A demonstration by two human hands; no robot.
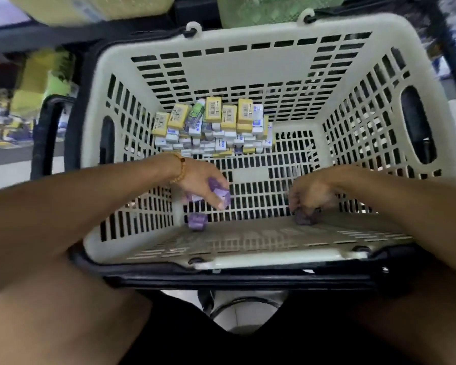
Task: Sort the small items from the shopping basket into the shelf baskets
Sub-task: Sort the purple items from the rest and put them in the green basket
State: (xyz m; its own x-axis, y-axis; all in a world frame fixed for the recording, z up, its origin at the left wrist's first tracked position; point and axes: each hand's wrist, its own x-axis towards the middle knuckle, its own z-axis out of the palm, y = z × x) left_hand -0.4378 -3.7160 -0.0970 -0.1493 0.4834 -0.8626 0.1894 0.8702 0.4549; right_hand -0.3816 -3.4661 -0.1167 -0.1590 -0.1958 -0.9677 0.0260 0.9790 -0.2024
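Left hand (203, 185) gripped purple boxes (221, 194), right hand (311, 193) closed on another (304, 217); beyond them a stack of yellow and white boxes (213, 127) remained unsorted in the shopping basket (248, 72).

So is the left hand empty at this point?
No, the left hand holds small purple boxes in its fingers, above another purple box lying on the floor of the shopping basket.

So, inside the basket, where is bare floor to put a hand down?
Bare floor lies between the left hand and right hand, and along the right wall of the shopping basket. The far-left corner is crowded with stacked small boxes. One purple box lies near the front wall.
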